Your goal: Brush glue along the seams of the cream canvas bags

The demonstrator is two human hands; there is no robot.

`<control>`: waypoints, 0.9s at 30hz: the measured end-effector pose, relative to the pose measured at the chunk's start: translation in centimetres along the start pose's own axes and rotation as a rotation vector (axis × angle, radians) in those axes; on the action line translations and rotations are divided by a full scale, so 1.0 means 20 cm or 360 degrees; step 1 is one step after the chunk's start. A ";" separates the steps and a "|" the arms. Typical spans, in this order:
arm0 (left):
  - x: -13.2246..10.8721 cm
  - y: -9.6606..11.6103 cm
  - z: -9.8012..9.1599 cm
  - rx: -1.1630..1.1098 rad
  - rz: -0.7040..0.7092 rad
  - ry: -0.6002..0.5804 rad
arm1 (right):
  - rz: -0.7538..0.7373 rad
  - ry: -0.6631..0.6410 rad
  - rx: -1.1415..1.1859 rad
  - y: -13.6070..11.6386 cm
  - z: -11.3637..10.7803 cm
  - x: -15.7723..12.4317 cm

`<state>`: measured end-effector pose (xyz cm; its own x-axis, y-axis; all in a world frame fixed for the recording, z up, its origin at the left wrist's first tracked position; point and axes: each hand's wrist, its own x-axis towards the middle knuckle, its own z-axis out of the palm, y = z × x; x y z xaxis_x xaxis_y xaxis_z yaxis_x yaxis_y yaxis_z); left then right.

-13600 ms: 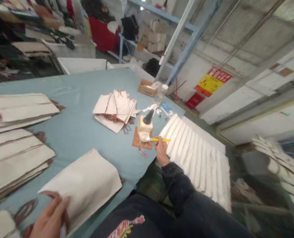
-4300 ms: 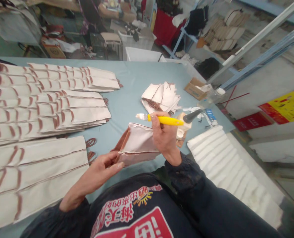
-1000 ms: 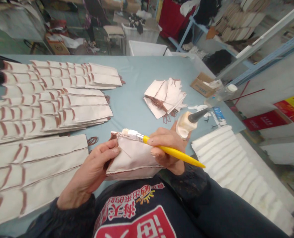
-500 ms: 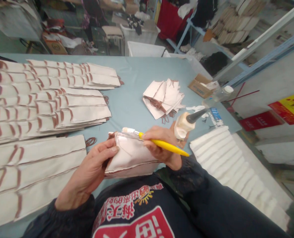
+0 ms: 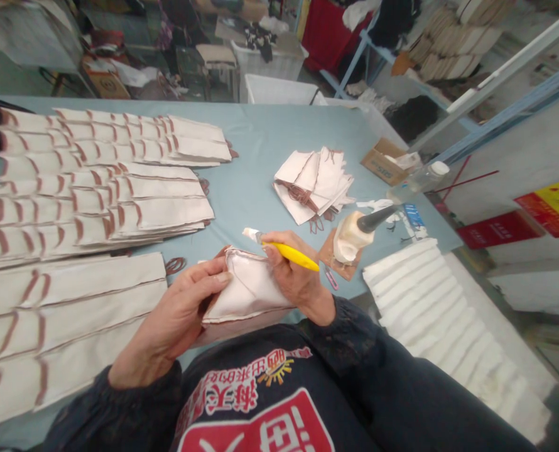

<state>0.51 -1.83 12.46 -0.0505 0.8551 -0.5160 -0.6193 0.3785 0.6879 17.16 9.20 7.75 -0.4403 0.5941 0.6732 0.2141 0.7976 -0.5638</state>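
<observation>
Cloth pouch (image 5: 251, 290) and yellow brush (image 5: 301, 256), hand-held
Fingers of the left hand (image 5: 178, 304) pinch the pouch's left end; fingers of the right hand (image 5: 298, 279) grip the brush. Pouch likely light, soft, prone to buckling: hold at the seams. Beyond the right fingers: cream container (image 5: 352, 238) on a brown pad (image 5: 326, 252), counter (image 5: 270, 133) beneath

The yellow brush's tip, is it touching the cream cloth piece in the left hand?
Apart: the head view shows a strip of blue table between the brush tip and the upper edge of the cloth piece.
</observation>
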 end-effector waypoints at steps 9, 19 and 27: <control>0.01 -0.01 -0.02 -0.0046 -0.0006 0.0038 | -0.0559 -0.0003 0.0249 -0.14 -0.15 0.09; 0.01 -0.03 -0.05 -0.0053 0.0053 0.0047 | -0.0380 0.0043 0.0132 -0.06 -0.20 0.01; 0.00 -0.01 0.00 -0.0053 0.0049 0.0036 | 0.0033 0.0079 -0.0033 0.00 -0.02 0.01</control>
<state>0.55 -1.90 12.33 -0.0874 0.8578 -0.5066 -0.6428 0.3400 0.6865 17.44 9.37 8.00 -0.3921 0.6147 0.6844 0.2413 0.7867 -0.5683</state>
